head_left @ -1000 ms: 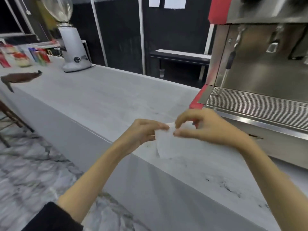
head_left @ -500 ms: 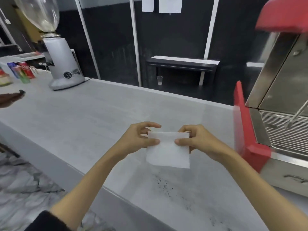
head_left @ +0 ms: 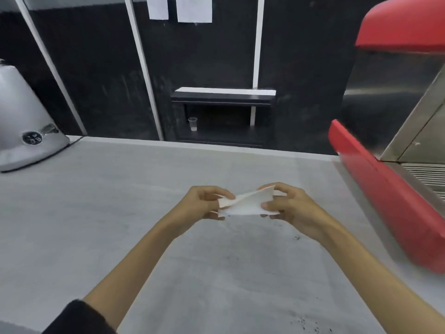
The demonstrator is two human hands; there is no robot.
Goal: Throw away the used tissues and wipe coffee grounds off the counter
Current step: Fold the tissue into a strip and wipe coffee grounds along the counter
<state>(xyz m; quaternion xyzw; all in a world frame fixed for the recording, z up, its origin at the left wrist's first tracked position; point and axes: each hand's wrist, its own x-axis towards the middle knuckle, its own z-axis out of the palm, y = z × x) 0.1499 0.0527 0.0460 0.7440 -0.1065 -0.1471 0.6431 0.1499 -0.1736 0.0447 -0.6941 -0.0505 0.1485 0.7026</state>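
While both hands' fingers pinch its ends, left hand [head_left: 204,203] and right hand [head_left: 286,206], the tissue [head_left: 243,203] stretches left-to-right.

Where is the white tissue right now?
The tissue is mid-frame in the head view, held above the counter between the left hand and right hand.

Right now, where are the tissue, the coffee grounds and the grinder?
tissue [head_left: 243,204], head view, middle of the white sheet.
coffee grounds [head_left: 304,324], head view, dark specks on the counter.
coffee grinder [head_left: 26,131], head view, its white body.
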